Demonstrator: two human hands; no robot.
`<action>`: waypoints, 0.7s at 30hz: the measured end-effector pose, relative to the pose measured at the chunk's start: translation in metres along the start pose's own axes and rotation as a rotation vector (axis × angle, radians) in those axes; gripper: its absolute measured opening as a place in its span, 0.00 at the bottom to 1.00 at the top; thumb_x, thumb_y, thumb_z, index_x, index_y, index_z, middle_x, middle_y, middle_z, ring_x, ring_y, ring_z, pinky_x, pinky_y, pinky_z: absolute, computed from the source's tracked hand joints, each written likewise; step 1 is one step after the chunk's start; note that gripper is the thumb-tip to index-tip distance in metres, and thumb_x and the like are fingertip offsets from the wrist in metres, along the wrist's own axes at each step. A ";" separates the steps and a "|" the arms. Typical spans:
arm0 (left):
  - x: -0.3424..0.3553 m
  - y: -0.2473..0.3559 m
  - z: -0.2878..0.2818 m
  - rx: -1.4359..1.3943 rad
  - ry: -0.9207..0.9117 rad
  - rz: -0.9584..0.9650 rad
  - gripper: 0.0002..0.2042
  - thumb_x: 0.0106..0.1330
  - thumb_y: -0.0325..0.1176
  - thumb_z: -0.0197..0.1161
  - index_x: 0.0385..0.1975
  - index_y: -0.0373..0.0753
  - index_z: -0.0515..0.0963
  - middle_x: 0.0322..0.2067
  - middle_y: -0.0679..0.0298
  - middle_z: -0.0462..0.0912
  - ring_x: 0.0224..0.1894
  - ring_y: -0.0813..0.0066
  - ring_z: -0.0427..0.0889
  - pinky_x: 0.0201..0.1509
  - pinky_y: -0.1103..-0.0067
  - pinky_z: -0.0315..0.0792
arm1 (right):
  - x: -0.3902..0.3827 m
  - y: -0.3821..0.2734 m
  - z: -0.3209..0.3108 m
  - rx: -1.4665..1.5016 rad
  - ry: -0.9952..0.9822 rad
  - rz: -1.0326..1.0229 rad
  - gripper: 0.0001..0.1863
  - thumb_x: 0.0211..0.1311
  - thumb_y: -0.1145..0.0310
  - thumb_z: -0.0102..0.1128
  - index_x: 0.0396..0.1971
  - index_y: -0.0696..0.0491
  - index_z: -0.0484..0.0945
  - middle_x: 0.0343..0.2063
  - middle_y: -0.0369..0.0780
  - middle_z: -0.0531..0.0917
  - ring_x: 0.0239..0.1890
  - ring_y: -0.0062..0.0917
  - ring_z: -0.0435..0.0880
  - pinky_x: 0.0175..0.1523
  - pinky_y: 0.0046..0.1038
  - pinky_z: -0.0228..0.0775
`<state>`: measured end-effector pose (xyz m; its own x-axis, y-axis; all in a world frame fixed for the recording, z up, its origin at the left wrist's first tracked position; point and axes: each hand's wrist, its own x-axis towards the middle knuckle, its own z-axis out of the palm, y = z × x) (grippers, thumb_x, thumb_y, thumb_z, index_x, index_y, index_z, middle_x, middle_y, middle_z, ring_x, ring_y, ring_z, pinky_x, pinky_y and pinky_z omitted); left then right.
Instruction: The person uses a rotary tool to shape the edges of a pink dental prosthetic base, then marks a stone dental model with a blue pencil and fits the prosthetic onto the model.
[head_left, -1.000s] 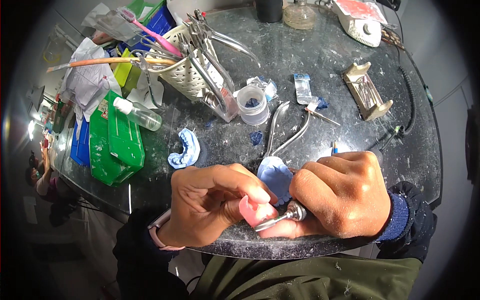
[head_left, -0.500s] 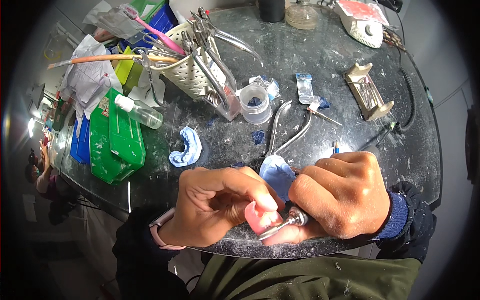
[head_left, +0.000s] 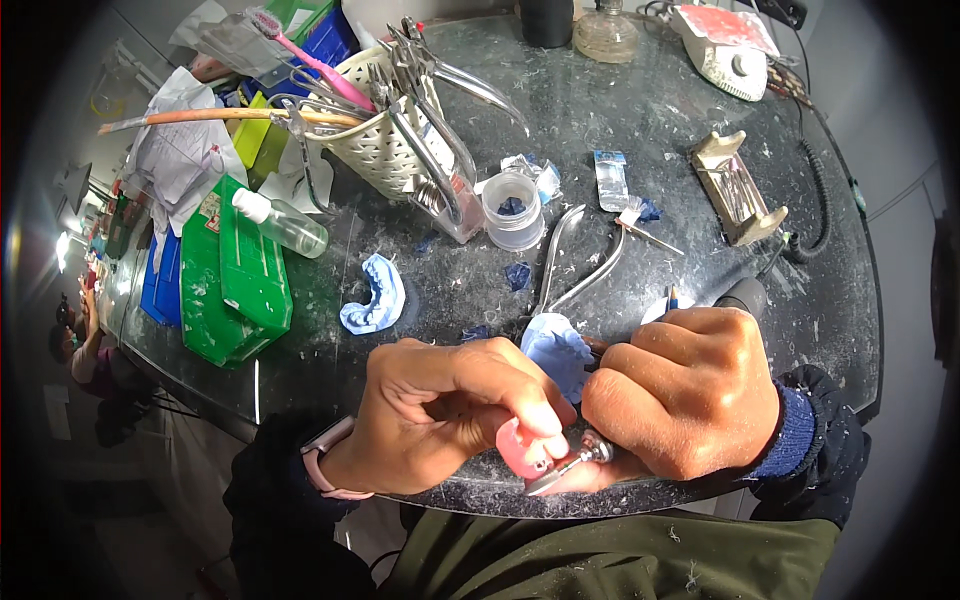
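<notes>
Take the pink curved piece [head_left: 516,449] as the clock's centre: it is just above the near edge of the desk [head_left: 620,105]. The left hand [head_left: 437,415], between 9 and 10 o'clock, pinches it between thumb and fingers, probably to keep it steady while leaving its lower side open to the metal bit [head_left: 560,474]. The right hand [head_left: 690,395], between 2 and 3 o'clock, is curled around the tool carrying that bit, its thumb stretched in below, perhaps as a rest for fine control. The bit lies along the piece's lower right side; whether they touch I cannot tell.

The blue model [head_left: 555,350] stands between 12 and 1 o'clock, just beyond the hands, seemingly within easy reach. Pliers [head_left: 598,273] lie past it, handles spread. A second blue model [head_left: 376,300] sits between 10 and 11. The basket [head_left: 372,152] at 11 holds more pliers upright, and a small stand [head_left: 735,205] near 1 carries thin metal rods, likely so each can be picked out easily.
</notes>
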<state>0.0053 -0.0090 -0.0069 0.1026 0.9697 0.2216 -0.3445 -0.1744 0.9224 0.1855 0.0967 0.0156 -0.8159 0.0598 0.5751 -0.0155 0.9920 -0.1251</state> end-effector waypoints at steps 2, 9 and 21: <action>0.001 0.001 0.001 0.034 0.007 0.039 0.04 0.56 0.21 0.64 0.30 0.31 0.80 0.30 0.57 0.82 0.35 0.72 0.82 0.38 0.81 0.75 | 0.002 0.000 -0.001 0.002 -0.001 0.015 0.29 0.42 0.41 0.67 0.12 0.50 0.64 0.08 0.30 0.63 0.08 0.17 0.66 0.12 0.20 0.55; 0.001 0.002 0.002 0.035 0.005 0.039 0.04 0.55 0.21 0.65 0.30 0.33 0.80 0.30 0.57 0.82 0.35 0.71 0.82 0.38 0.80 0.74 | -0.001 0.002 0.004 -0.014 0.062 -0.051 0.29 0.42 0.40 0.66 0.11 0.50 0.64 0.09 0.30 0.63 0.08 0.17 0.65 0.12 0.20 0.53; 0.001 0.005 0.001 0.117 0.039 0.099 0.05 0.60 0.24 0.62 0.33 0.31 0.79 0.30 0.54 0.81 0.34 0.72 0.82 0.37 0.81 0.75 | 0.004 -0.003 -0.005 -0.057 0.006 0.080 0.27 0.40 0.43 0.66 0.12 0.51 0.64 0.08 0.30 0.63 0.08 0.17 0.65 0.12 0.20 0.54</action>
<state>0.0046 -0.0095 -0.0020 0.0363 0.9525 0.3025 -0.2399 -0.2856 0.9278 0.1849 0.0945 0.0221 -0.8097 0.1394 0.5701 0.0826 0.9888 -0.1244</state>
